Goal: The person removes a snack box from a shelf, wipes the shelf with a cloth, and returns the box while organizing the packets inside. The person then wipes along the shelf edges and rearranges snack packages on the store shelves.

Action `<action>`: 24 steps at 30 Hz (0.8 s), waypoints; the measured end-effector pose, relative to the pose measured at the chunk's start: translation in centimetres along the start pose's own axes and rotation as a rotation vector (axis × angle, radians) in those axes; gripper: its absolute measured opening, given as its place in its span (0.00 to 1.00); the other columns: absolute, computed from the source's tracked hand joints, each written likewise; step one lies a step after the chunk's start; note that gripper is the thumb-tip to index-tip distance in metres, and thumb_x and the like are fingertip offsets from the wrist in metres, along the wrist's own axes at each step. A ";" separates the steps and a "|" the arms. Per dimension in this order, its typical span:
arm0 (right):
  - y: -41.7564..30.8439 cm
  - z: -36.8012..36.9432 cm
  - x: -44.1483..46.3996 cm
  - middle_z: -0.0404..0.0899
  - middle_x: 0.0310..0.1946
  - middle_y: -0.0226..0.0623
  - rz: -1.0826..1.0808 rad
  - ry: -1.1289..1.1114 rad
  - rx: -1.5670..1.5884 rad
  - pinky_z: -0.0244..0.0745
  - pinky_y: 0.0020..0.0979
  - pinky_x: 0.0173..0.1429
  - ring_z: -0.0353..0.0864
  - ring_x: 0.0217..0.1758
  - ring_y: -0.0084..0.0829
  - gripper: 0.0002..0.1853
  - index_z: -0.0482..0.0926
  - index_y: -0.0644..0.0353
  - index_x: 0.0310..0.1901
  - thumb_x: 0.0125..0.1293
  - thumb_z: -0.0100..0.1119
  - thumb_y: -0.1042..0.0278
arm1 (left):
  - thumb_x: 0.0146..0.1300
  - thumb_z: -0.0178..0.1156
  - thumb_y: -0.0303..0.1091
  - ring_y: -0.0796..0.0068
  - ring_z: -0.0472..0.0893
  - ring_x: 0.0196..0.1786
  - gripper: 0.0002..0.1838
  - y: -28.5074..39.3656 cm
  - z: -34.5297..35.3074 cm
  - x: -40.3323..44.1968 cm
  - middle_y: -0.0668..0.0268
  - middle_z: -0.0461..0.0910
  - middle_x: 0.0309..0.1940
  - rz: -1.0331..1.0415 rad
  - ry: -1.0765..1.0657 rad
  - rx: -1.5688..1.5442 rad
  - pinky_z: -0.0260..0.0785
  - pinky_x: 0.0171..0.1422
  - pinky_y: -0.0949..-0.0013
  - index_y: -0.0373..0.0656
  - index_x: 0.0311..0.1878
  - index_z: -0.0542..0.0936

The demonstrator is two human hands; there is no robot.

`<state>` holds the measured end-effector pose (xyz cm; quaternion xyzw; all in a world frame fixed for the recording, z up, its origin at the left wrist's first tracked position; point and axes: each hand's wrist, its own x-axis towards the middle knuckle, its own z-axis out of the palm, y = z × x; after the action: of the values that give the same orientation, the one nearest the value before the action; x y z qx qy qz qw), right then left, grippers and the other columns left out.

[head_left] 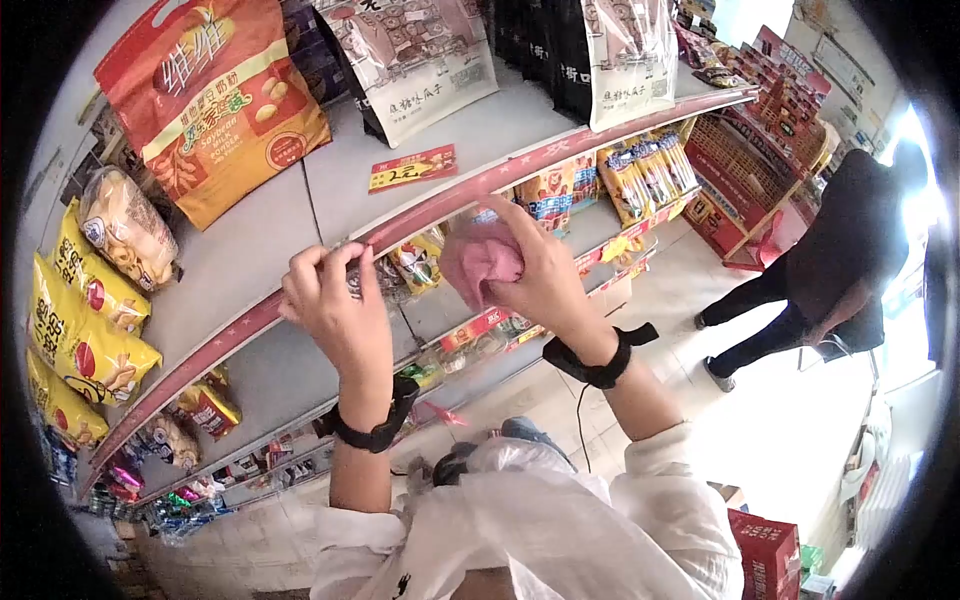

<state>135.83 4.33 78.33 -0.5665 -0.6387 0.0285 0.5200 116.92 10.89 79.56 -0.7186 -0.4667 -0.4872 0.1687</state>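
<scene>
My right hand (548,278) is closed around a crumpled pink cloth (482,262), held against the red front strip (500,180) of the upper shelf. Its index finger reaches up to the strip. My left hand (340,310) is at the same shelf edge, further left, with fingers curled and thumb and forefinger close together. What lies between those fingertips, if anything, is too small to make out. A red and yellow price tag (412,168) lies on the shelf surface (340,190) just above my hands.
Behind the edge stand an orange soybean milk powder bag (220,110) and white seed bags (415,65). Yellow snack bags (85,320) fill the left end. Lower shelves carry packaged snacks (650,175). At right a person in dark clothes (840,240) stands on the tiled floor.
</scene>
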 end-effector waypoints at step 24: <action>-4.0 7.8 1.1 0.75 0.47 0.31 -0.536 0.130 -0.281 0.64 0.38 0.53 0.72 0.50 0.34 0.30 0.73 0.55 0.53 0.43 0.63 0.62 | 0.50 0.64 0.41 0.60 0.72 0.49 0.22 -4.7 -0.9 -2.5 0.62 0.73 0.48 0.205 -0.158 -0.087 0.58 0.53 0.55 0.42 0.47 0.77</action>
<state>127.86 8.06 77.97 -0.4451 -0.7282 -0.2347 0.4654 112.34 11.38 76.86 -0.8053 -0.3810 -0.4291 0.1492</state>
